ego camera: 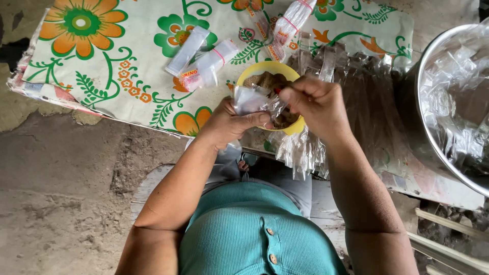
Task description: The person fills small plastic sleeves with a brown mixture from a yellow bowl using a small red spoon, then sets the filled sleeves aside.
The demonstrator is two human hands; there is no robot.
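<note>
filling step: left hand (pixel 232 122) grips a small clear bag (pixel 250 99) over the yellow bowl (pixel 265 69); right hand (pixel 310 102), fingers pinched, feeds its mouth. next likely needs a steady, open bag.

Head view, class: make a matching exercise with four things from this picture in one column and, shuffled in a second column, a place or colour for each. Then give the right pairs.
Column one:
1. bowl
2. small clear bag
3. metal basin
4. packed sachets

Column two:
A. at the right edge, full of clear plastic bags
B. yellow, with brown stuff inside
C. lying on the flowered tablecloth, left of the bowl
D. held between the left hand and the right hand

Pairs: 1-B, 2-D, 3-A, 4-C
</note>
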